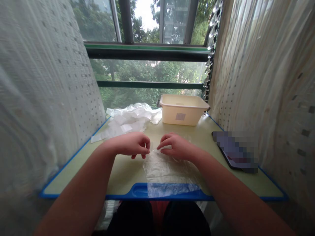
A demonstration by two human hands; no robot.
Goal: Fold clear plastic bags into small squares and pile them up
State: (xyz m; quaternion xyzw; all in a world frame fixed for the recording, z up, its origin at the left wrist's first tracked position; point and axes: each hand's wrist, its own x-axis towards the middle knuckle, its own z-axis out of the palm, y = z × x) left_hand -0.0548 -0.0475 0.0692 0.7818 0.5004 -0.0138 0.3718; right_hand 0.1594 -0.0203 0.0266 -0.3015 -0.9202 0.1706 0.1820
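Note:
A clear, crinkled plastic bag or sheet (169, 170) lies flat on the table, its near end over the blue front edge. My left hand (134, 144) is at its upper left corner, fingers curled and thumb against the index finger. Whether a bit of the plastic is in that pinch is too small to tell. Over the upper part of the plastic rests my right hand (173, 146), fingers bent and slightly apart, thumb low near the sheet. Nothing shows gripped in it.
Thin white crumpled sheets (128, 118) are heaped at the back left. A cream plastic bin (182, 113) stands at the back right. A dark phone-like object (233, 150), partly blurred, lies right on the pale green table (81, 170). Curtains hang on both sides; a window is behind.

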